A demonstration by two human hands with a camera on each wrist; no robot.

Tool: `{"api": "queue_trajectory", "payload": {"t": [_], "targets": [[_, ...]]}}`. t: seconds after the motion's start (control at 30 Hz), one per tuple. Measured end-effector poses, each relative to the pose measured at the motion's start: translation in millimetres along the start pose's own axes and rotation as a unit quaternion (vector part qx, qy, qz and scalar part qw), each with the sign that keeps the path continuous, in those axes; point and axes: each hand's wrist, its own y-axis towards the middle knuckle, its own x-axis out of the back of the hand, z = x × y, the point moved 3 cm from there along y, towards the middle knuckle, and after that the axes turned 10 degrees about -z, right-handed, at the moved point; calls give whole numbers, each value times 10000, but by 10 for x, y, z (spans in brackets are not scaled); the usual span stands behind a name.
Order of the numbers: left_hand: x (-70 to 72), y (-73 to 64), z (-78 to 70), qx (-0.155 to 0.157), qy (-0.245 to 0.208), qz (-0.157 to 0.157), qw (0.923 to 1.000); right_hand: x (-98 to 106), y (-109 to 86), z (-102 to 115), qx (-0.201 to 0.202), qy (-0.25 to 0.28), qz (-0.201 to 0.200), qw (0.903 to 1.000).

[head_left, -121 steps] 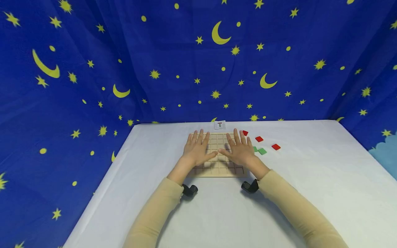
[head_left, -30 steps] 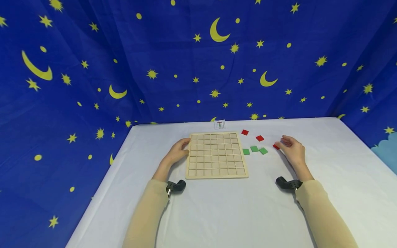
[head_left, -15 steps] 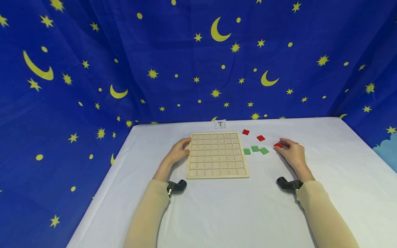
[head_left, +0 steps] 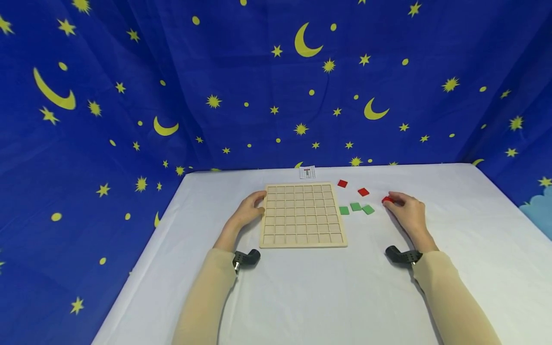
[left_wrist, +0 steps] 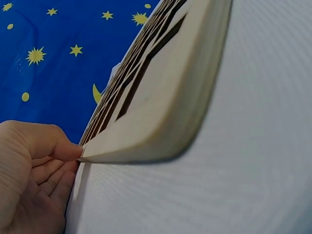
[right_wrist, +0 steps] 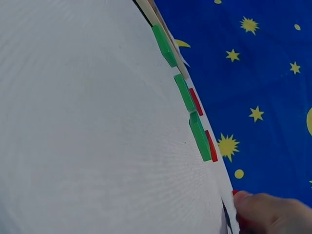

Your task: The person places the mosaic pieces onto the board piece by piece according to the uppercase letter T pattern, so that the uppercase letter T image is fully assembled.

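Observation:
A pale wooden grid board point(head_left: 304, 243) lies flat on the white table. My left hand point(head_left: 246, 211) rests against its left edge, with the thumb and fingertips touching the side apart from one another. The left wrist view shows that thumb point(left_wrist: 58, 144) against the board's rim point(left_wrist: 161, 141). To the right of the board, my right hand point(head_left: 407, 212) pinches a red square tile point(head_left: 386, 200) between thumb and fingers. In the right wrist view only a sliver of this tile shows beside the thumb point(right_wrist: 258, 207).
Three green tiles point(head_left: 355, 206) lie just right of the board. Two more red tiles, one nearer the board point(head_left: 342, 183) and another farther right point(head_left: 363, 191), lie behind them. A small printed grid card point(head_left: 307, 172) stands beyond the board. A blue star-patterned curtain point(head_left: 241, 72) encloses the table.
Both hands were spread over the board at first. They moved apart, the left to the board's edge, the right to the farthest red tile. The right fingers then closed on that tile, lifting it slightly.

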Motion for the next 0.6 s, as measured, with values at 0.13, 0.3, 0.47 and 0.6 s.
{"api": "queue_trajectory", "payload": {"t": [0.13,0.3,0.47,0.6], "targets": [[2,-4,-1,0,50,-33,10000,37,44,40,-251,248,-71,9994],[0,-4,-13,31,41,-52,10000,96,124,119,-534,546,-58,9971],[-3,-8,-18,85,76,-48,9999,162,226,285,-335,557,-101,9978],[-8,-7,-8,85,86,-43,9999,167,305,412,-247,649,-39,9976]]}}
